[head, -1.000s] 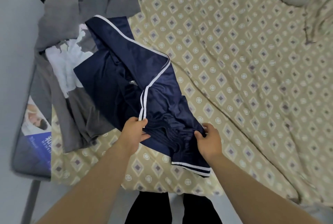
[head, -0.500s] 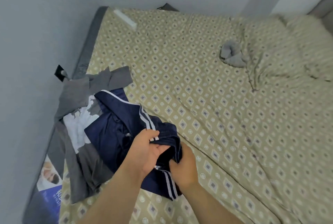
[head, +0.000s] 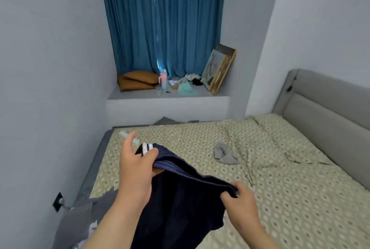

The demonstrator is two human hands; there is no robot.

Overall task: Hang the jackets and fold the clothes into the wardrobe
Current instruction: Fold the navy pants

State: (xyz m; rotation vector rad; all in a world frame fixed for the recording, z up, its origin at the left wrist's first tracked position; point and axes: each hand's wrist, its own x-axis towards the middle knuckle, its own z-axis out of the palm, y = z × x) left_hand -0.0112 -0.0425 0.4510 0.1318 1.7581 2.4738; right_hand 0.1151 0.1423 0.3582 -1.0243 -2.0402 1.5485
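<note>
Left hand (head: 136,166): pinches the striped end of the waistband, thumb on top.
Right hand (head: 239,198): pinches the opposite end; hands apart.
Navy shorts (head: 176,208): held above the bed (head: 290,198), hanging limp.
Handling: judged light, soft, slippery; the elastic waistband is the best hold.
Nearby: grey shirt (head: 80,216) at the bed's left edge.

- The bed (head: 280,198), with a beige patterned sheet, fills the lower right of the frame.
- A crumpled grey cloth (head: 225,153) lies on it, right of centre.
- A grey T-shirt (head: 80,220) lies at its lower left edge.
</note>
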